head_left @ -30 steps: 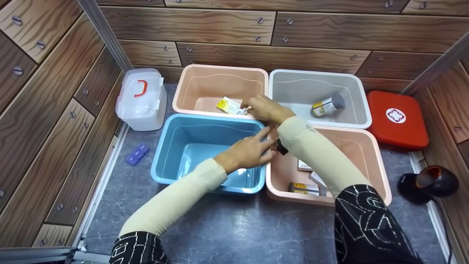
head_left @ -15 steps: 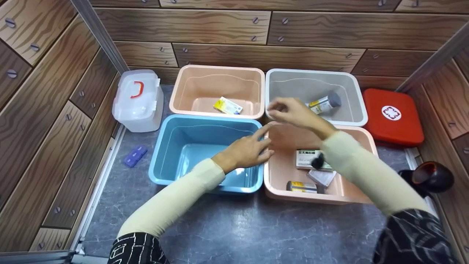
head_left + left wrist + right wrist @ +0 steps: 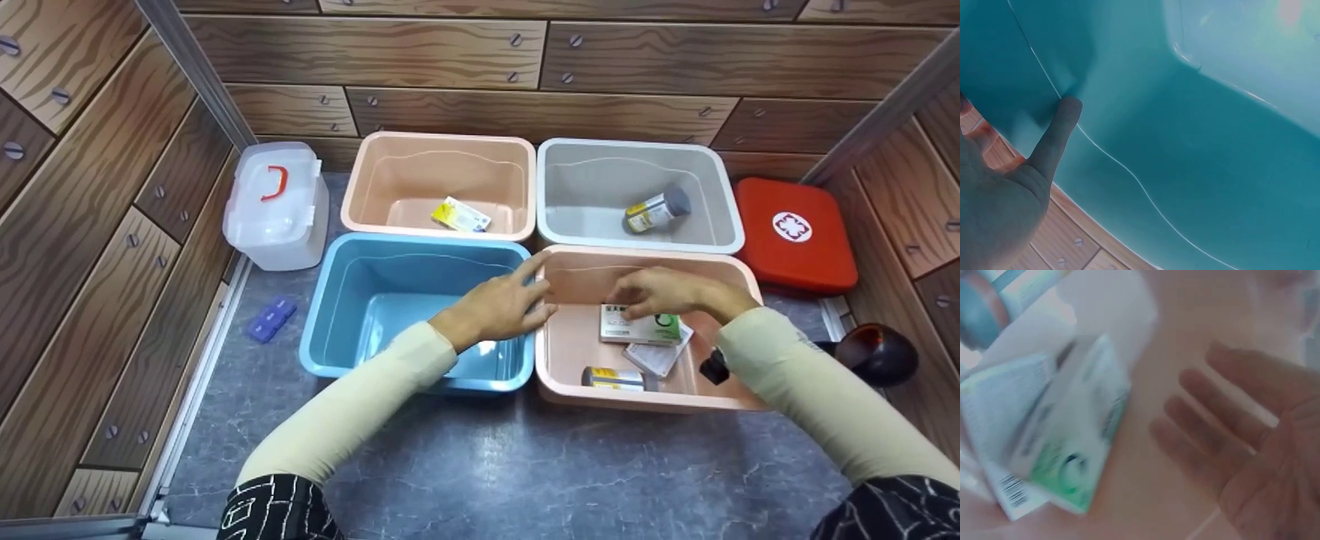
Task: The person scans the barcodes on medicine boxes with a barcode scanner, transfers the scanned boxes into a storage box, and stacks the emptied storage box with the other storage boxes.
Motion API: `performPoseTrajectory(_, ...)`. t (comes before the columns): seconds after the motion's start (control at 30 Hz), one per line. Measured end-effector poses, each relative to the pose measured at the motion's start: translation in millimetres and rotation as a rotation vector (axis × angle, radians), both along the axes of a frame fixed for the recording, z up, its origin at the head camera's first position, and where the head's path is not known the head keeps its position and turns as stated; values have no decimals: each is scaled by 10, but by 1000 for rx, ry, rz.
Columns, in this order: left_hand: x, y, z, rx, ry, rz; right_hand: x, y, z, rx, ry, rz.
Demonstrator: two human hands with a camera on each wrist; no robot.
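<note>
My left hand (image 3: 506, 304) rests with straight fingers on the right wall of the blue bin (image 3: 352, 300); in the left wrist view a finger (image 3: 1058, 138) presses the blue bin's inner wall (image 3: 1196, 146). My right hand (image 3: 656, 292) hovers, fingers relaxed and holding nothing, over the near pink bin (image 3: 577, 352), just above a white and green box (image 3: 645, 328). The right wrist view shows that box (image 3: 1067, 444) blurred beside my open palm (image 3: 1252, 455). A yellow-labelled bottle (image 3: 615, 377) and a flat packet (image 3: 660, 356) also lie in this bin.
The far pink bin (image 3: 382, 180) holds a yellow box (image 3: 459, 215). A bottle (image 3: 656, 210) lies in the grey bin (image 3: 592, 172). A clear case (image 3: 274, 206), blue pill organizer (image 3: 270, 317), red first-aid case (image 3: 795, 234) and black scanner (image 3: 874, 352) stand around them.
My right hand left the yellow box in the far pink bin, swung right and came down over the near pink bin. The left hand stayed on the blue bin.
</note>
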State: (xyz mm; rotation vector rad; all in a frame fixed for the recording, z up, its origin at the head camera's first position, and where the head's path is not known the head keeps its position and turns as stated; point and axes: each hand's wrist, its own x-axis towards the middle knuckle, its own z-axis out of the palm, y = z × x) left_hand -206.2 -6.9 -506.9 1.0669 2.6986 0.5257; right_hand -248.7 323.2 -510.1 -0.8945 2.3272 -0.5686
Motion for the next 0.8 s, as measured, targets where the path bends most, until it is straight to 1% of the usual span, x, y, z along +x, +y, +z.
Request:
performPoseTrajectory(0.13, 0, 3, -9, -3, -8, -4, 47, 61, -231, 83, 105, 59)
performPoseTrajectory(0.17, -2, 2, -10, -3, -6, -6, 41, 94, -326, 94, 167, 88)
performPoseTrajectory(0.27, -13, -10, -4, 3, 11, -2, 68, 52, -414, 153, 255, 131)
performPoseTrajectory(0.37, -5, -22, -5, 8, 15, -1, 114, -15, -448, 240, 255, 111)
performPoseTrajectory(0.4, -4, -24, -2, 10, 14, -2, 146, -68, -399, 279, 212, 82)
performPoseTrajectory(0.43, -3, -26, -2, 10, 9, -3, 159, -87, -395, 308, 190, 63)
performPoseTrajectory(0.53, 0, -28, 2, 10, -4, -5, 184, -121, -378, 368, 164, 33)
performPoseTrajectory(0.6, 3, -23, 5, 7, -9, -8, 191, -122, -362, 358, 164, 34)
performPoseTrajectory(0.63, 2, -24, 4, 9, -13, -7, 178, -120, -352, 329, 180, 55)
performPoseTrajectory(0.73, -1, -27, 0, 12, -15, -7, 135, -110, -280, 182, 206, 89)
performPoseTrajectory(0.8, -7, -28, -3, 11, -13, -8, 114, -105, -187, 83, 214, 82)
